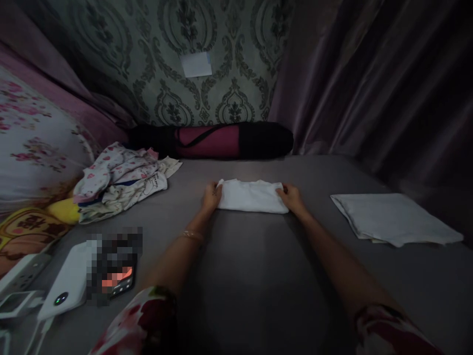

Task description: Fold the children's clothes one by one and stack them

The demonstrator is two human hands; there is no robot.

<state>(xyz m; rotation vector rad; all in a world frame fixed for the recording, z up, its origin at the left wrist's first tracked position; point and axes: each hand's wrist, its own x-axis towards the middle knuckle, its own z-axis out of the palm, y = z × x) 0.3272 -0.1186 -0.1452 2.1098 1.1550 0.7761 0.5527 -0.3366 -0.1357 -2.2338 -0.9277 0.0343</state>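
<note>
Head camera: a white folded cloth [253,196] lies on a grey sheet [240,276], near the middle of the view, its long edges running left to right. The left hand [212,197] grips its left end and the right hand [290,198] pinches its right end, thumbs on top at both sides. Grey sheet stretches between the forearms, and more of it separates the cloth from the long bag [210,141] at the wall's foot. To the right, well apart from the right hand, lies a folded light-coloured fabric [395,217]; to the left, a heap of garments [123,180] sits apart from the left hand.

Counted, there are two hands, one cloth between them, one folded fabric, one heap whose pieces overlap too much to number, one bag and one white power bank [64,283] beside a partly pixelated phone [121,283].

The cloth is soft, roughly rectangular, its upper edge uneven. The heap is crumpled and printed, the bag a black and magenta cylinder with a strap. Damask-patterned wallpaper [148,59] rises behind, next to a purple curtain [325,84] hanging in folds.
</note>
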